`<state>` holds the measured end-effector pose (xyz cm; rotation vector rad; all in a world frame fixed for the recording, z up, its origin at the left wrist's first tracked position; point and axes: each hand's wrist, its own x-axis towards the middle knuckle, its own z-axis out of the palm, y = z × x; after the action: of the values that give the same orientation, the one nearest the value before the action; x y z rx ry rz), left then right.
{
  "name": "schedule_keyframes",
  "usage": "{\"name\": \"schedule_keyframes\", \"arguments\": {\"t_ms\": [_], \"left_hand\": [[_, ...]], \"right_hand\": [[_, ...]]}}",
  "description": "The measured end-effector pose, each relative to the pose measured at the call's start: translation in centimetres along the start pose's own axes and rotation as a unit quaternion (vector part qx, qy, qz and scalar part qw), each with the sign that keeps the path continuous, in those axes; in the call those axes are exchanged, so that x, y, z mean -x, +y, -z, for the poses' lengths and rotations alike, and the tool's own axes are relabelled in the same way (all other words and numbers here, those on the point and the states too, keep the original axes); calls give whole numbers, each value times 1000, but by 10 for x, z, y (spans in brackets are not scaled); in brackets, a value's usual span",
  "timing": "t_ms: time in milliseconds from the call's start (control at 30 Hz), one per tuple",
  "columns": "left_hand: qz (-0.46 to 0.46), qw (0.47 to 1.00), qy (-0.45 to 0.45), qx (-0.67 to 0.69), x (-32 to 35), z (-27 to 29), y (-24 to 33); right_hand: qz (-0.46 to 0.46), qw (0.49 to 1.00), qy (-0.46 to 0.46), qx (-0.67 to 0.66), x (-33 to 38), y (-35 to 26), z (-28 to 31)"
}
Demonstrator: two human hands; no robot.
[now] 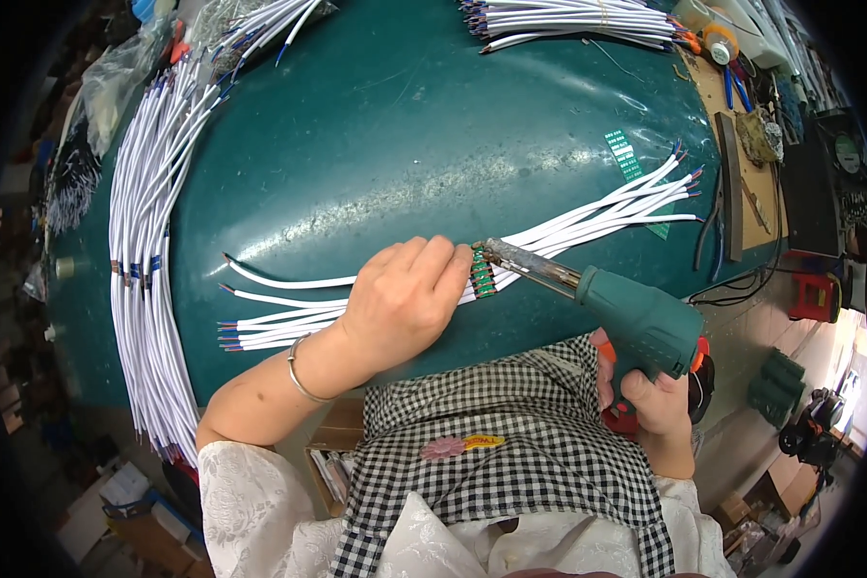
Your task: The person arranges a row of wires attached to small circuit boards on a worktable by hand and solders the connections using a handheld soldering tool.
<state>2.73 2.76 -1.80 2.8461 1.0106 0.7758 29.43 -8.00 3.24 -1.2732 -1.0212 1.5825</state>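
Close beside the small circuit board (483, 273), the left hand (405, 299) bends over white cables (303, 284), its fingers drawn together at the board's upper left edge; I can't tell whether they pinch a cable, the board or something finer. To the right of the board, the right hand (662, 405) wraps round the grip of a green soldering gun (636, 313), whose dark tip reaches the board's upper end. The board lies on the green table (289, 183), with cables spreading away to both sides.

What worries me is how near those left fingers are to the tip: if it's hot, a small slip to the left could burn them. The gun's barrel also passes just over the cables right of the board, so a dipped wrist might scorch their white covering. Those long cables could tug, too; one knocked at its far end might twist the board and spoil a joint.
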Motion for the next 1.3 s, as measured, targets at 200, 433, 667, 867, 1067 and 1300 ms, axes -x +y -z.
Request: {"name": "schedule_keyframes", "arguments": {"t_ms": [200, 433, 667, 867, 1067, 1300], "left_hand": [[1, 1000, 3, 3, 0, 0, -1], [-4, 1000, 4, -4, -1, 0, 0], [-10, 1000, 1, 3, 0, 0, -1], [-9, 1000, 2, 4, 0, -1, 0], [-8, 1000, -1, 8, 0, -1, 0], [-9, 1000, -8, 7, -1, 1, 1]], "right_hand": [[1, 999, -18, -45, 4, 0, 5], [-4, 1000, 2, 22, 1, -2, 1], [-16, 1000, -24, -3, 0, -8, 5], [-25, 1000, -8, 6, -1, -14, 4], [5, 999, 7, 46, -3, -12, -1], [-30, 997, 10, 70, 3, -19, 3]]}}
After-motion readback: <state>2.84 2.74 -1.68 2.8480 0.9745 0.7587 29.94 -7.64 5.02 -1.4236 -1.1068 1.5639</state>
